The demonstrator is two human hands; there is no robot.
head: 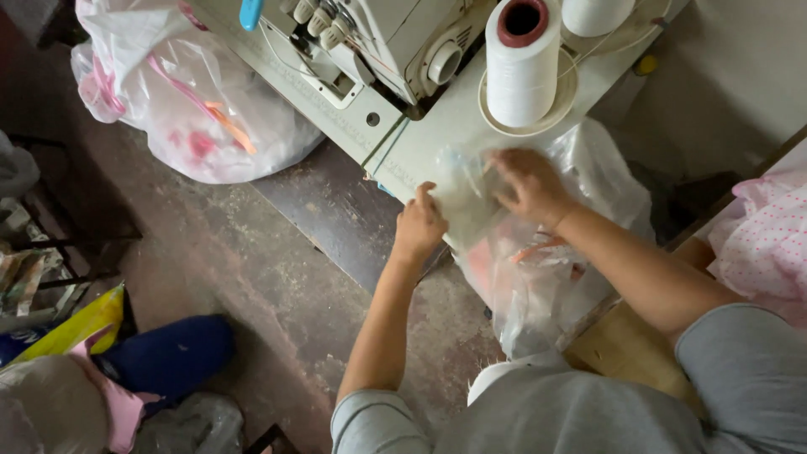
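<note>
Both hands have a grip on a clear plastic bag (471, 189) at the corner of the tabletop (420, 143): the left hand (419, 225) pinches its near edge with fingers pressed together, while the right hand (530, 185) lies on top with fingers spread flat. This bag hangs over a larger clear sack (538, 277) holding pink scraps. Just behind stand a white thread cone (521, 71) and an overlock sewing machine (378, 42). Another filled sack (193, 101) sits on the floor, well apart.
</note>
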